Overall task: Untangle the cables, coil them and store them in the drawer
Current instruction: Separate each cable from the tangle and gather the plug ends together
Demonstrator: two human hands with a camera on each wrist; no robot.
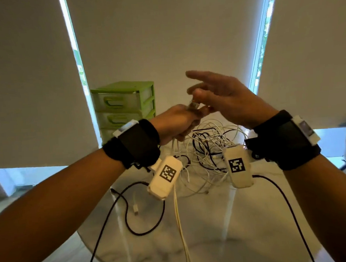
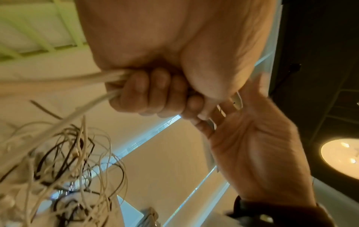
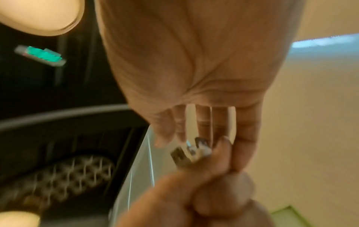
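My left hand is raised above the table and grips a bundle of white cables in a fist. Their metal USB plugs stick out of the top of the fist. White strands hang from it to the table's front edge. My right hand is beside the plugs with fingers straight and spread, thumb close to the plugs, holding nothing. A tangle of white and black cables lies under both hands.
A green drawer unit with shut drawers stands at the back left of the round white marble table. A black cable loops over the table's left part, beside a small white plug. Another black lead crosses the right side.
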